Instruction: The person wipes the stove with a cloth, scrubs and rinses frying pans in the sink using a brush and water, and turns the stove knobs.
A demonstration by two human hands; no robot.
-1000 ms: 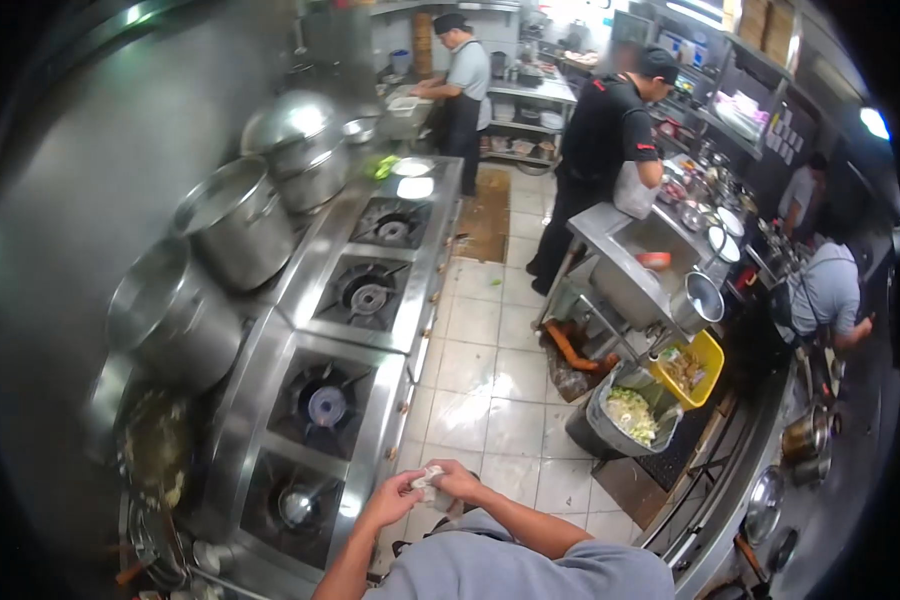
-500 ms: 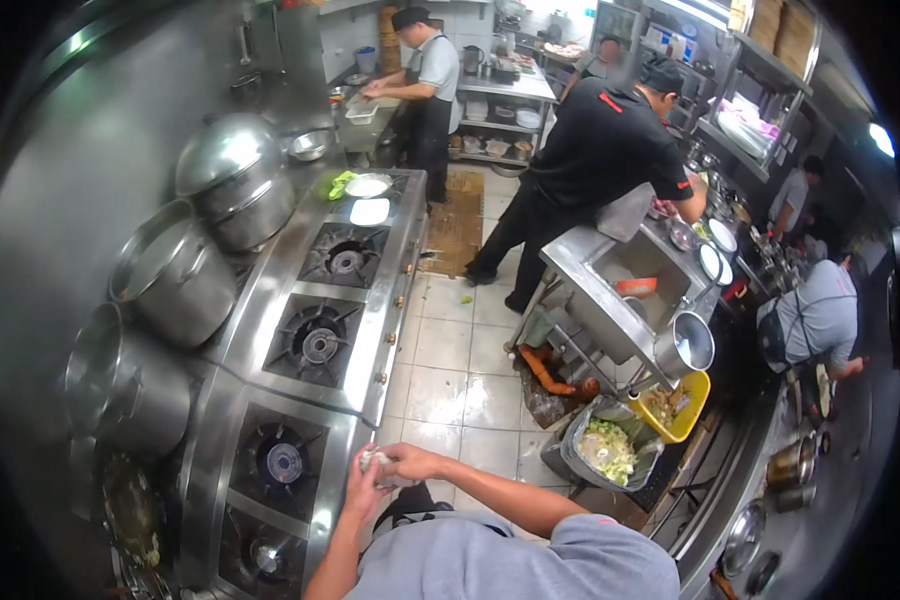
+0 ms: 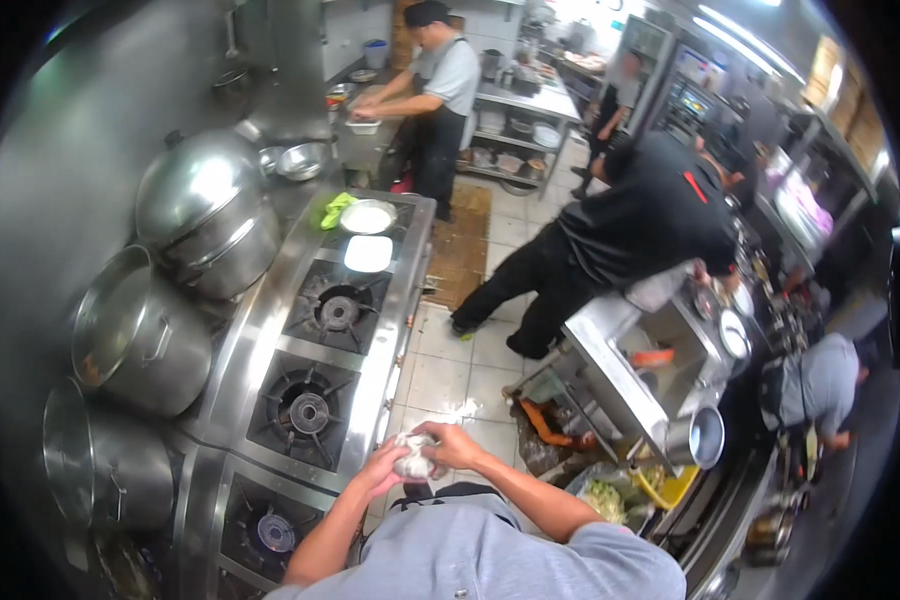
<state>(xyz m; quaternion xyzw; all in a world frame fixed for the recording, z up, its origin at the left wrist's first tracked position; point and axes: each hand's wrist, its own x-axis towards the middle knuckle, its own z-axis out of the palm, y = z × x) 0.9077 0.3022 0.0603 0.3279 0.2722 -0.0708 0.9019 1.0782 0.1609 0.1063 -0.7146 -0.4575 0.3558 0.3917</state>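
Between my two hands is a crumpled white bundle, which looks like a cloth, held in front of my body. My left hand curls around its left side, and my right hand grips it from the right and above. Parts of the bundle are hidden by my fingers. Both hands are just right of the front edge of the steel stove, near a gas burner.
Large steel pots line the stove's left side. A white plate and a white tray lie at its far end. A person in black leans over beside the sink. Another person works at the back counter.
My hands and the white bundle have moved up and right in view, and more of the bundle shows. The camera view has shifted. The person in black leans further forward.
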